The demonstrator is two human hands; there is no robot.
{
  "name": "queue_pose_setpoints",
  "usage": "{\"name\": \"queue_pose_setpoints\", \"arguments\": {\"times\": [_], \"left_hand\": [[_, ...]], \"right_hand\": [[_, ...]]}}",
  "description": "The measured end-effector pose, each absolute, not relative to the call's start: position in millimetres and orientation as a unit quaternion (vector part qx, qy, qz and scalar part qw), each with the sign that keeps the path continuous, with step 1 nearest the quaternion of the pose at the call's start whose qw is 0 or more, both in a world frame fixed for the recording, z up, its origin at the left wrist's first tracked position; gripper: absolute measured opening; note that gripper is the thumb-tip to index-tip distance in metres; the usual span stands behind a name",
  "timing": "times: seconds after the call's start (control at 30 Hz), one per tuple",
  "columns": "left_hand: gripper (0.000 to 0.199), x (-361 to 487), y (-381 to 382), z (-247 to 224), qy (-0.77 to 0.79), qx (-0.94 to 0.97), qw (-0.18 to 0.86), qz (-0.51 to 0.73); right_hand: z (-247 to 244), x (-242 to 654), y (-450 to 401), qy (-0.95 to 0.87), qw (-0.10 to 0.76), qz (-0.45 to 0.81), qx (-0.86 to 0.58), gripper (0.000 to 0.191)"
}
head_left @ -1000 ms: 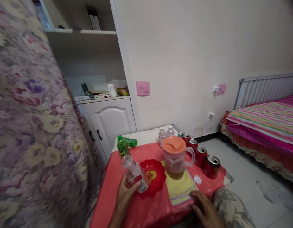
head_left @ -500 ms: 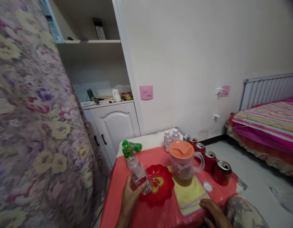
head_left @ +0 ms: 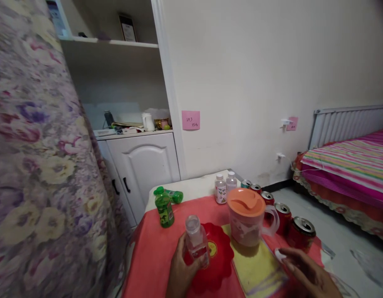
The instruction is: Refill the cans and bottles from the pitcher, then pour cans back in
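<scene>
My left hand (head_left: 186,265) is wrapped round a clear plastic bottle (head_left: 196,242) with a red-and-white label. The bottle's mouth is uncapped, and it leans slightly over the red scalloped plate (head_left: 220,269). At the right, my right hand (head_left: 309,269) has its fingertips closed on a white bottle cap (head_left: 279,254) near the table's front right. Between the hands, a clear pitcher (head_left: 246,225) with an orange lid (head_left: 245,202) stands on a yellow cloth or sheet (head_left: 256,273).
Two green bottles stand and lie at the back left, the upright one (head_left: 164,211) nearer. Two white-capped bottles (head_left: 220,190) stand behind the pitcher. Several cans, the closest a dark red can (head_left: 301,234), line the right edge. A floral curtain (head_left: 39,165) hangs at left.
My right hand has moved forward and right from the yellow sheet's edge to the white cap and closed on it. My left hand has turned the bottle more upright.
</scene>
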State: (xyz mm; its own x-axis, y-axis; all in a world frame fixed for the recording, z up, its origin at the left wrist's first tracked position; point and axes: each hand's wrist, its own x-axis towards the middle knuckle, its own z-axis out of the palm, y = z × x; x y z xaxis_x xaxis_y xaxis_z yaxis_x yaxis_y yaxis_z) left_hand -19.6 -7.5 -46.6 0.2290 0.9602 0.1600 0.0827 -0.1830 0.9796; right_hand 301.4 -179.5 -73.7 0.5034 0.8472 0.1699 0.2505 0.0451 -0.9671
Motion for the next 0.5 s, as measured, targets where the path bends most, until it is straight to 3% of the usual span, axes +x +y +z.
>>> {"name": "queue_pose_setpoints", "arguments": {"times": [0.33, 0.5], "left_hand": [[0.077, -21.6, -13.9, -49.1, 0.475, 0.604, 0.444, 0.461], [0.077, -24.2, -16.3, -48.3, 0.477, 0.588, 0.451, 0.471]], "right_hand": [[-29.3, 307.6, -131.6, -0.379, 0.675, 0.189, -0.604, 0.054], [-20.3, 312.0, -109.9, -0.372, 0.697, 0.242, -0.563, 0.047]]}}
